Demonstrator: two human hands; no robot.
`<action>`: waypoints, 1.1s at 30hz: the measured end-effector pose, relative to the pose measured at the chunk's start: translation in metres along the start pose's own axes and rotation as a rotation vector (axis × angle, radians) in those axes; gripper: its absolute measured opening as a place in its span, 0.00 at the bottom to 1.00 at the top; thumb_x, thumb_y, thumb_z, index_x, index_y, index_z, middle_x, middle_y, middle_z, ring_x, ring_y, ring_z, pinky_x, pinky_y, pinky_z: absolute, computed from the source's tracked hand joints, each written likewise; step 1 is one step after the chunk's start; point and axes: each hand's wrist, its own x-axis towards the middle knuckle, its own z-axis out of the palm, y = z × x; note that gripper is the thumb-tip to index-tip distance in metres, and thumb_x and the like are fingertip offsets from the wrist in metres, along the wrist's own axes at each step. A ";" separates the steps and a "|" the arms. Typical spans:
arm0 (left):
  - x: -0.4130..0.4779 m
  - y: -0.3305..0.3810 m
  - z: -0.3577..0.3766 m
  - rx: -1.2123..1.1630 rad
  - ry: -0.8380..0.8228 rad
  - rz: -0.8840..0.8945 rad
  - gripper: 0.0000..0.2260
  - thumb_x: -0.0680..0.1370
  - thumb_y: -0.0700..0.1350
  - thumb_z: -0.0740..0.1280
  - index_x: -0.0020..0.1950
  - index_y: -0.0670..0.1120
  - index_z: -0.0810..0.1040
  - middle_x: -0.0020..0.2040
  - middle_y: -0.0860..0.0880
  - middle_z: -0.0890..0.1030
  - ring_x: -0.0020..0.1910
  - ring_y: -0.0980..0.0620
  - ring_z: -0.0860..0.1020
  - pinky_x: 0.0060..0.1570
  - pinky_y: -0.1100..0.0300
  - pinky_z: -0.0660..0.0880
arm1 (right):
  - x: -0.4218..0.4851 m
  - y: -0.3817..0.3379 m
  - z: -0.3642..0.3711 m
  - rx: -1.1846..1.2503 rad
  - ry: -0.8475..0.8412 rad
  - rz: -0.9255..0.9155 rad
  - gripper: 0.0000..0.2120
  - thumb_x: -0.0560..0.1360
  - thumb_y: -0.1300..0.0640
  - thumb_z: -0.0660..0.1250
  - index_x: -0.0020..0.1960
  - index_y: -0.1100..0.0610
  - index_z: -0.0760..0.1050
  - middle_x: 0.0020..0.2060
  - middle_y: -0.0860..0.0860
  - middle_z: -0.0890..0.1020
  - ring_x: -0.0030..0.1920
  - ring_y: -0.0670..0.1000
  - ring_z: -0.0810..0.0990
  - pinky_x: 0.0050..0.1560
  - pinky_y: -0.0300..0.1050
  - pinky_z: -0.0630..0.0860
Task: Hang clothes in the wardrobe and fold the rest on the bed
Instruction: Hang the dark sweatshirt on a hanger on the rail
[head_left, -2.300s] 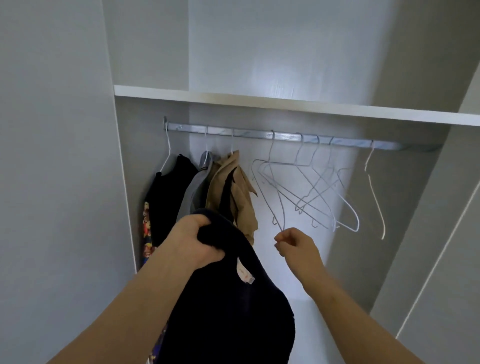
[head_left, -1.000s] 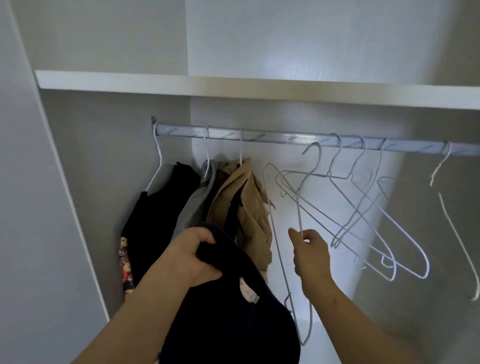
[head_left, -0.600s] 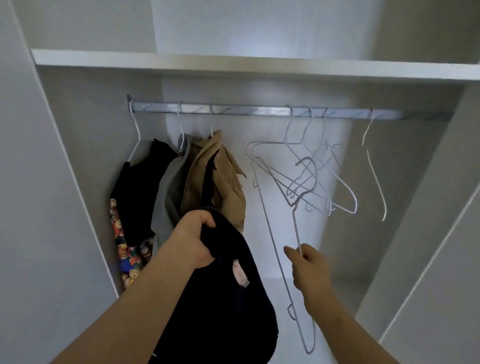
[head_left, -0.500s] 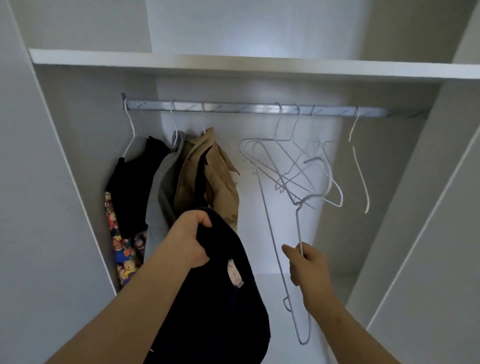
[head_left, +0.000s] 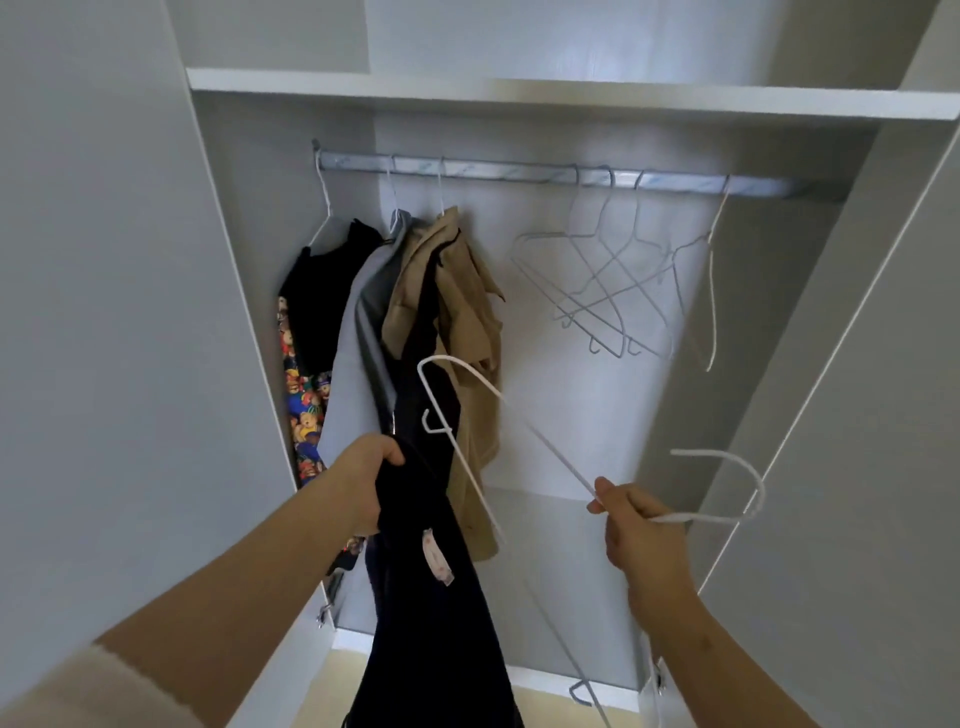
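Wardrobe (head_left: 519, 98) open, rail (head_left: 509, 170) well above both hands. Dark garment (head_left: 431, 623) hangs from L hand (head_left: 363, 480), fingers curled tight round its top. White hanger (head_left: 545, 447) is clear of rail. R hand (head_left: 641, 535) pinches its wire near the neck, hook right of fingers.

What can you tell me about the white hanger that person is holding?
The hanger is thin white wire, bare of clothes and off the rail. The right hand pinches it at the neck, hook pointing right, frame tipped sideways. One rounded shoulder, with a small notch, lies in front of the dark garment; whether they touch is unclear.
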 end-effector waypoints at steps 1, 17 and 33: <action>-0.001 -0.002 -0.002 -0.016 0.016 0.002 0.04 0.73 0.39 0.59 0.40 0.39 0.70 0.36 0.41 0.75 0.32 0.42 0.75 0.30 0.52 0.73 | -0.001 -0.002 0.000 0.007 -0.036 0.008 0.20 0.75 0.59 0.66 0.24 0.55 0.76 0.16 0.46 0.63 0.18 0.42 0.59 0.19 0.32 0.58; 0.019 0.027 -0.050 -0.023 0.209 0.274 0.16 0.79 0.44 0.61 0.63 0.38 0.71 0.49 0.37 0.77 0.42 0.41 0.76 0.46 0.52 0.77 | -0.014 -0.017 0.030 -0.339 -0.231 -0.050 0.27 0.74 0.61 0.66 0.19 0.53 0.64 0.16 0.44 0.61 0.17 0.43 0.57 0.20 0.31 0.56; -0.030 -0.001 -0.010 0.460 0.018 0.587 0.02 0.77 0.40 0.63 0.48 0.45 0.71 0.45 0.42 0.75 0.44 0.46 0.76 0.42 0.56 0.73 | -0.038 -0.024 0.095 -0.244 -0.136 0.107 0.11 0.73 0.64 0.62 0.33 0.60 0.66 0.19 0.48 0.62 0.18 0.43 0.58 0.21 0.34 0.58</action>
